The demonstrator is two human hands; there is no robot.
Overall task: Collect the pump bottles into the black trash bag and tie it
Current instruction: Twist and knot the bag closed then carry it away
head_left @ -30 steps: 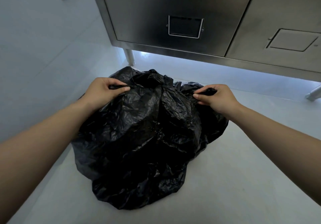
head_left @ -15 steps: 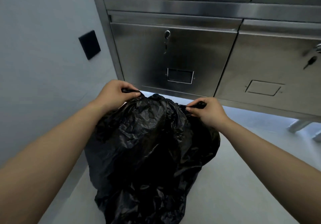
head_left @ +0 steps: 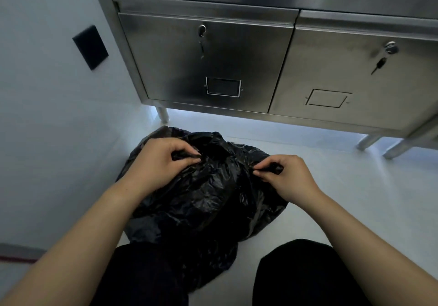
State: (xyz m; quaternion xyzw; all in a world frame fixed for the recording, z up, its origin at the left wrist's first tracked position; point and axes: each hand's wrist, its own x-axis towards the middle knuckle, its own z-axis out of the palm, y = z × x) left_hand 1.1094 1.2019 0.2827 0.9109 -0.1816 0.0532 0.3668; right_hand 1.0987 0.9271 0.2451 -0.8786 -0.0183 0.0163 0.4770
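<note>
The black trash bag (head_left: pixel 203 201) sat slumped on the pale floor (head_left: pixel 343 199) in front of the steel cabinet (head_left: pixel 237 63), thin, crinkly and floppy, probably slick too. The left hand (head_left: pixel 158 163) and right hand (head_left: pixel 289 177) each had fingers pinched shut on a bunched bit of the rim, which looked like the sensible spot to hold for knotting.

Both bare forearms extend forward and inward from the lower corners of the view. Left hand (head_left: pixel 158 161): palm down, fingers curled, thumb and fingertips pinched closed on a fold of the black trash bag (head_left: pixel 208 201). Right hand (head_left: pixel 288 177): likewise pinched on a second fold. The hands are apart, roughly level.
</note>
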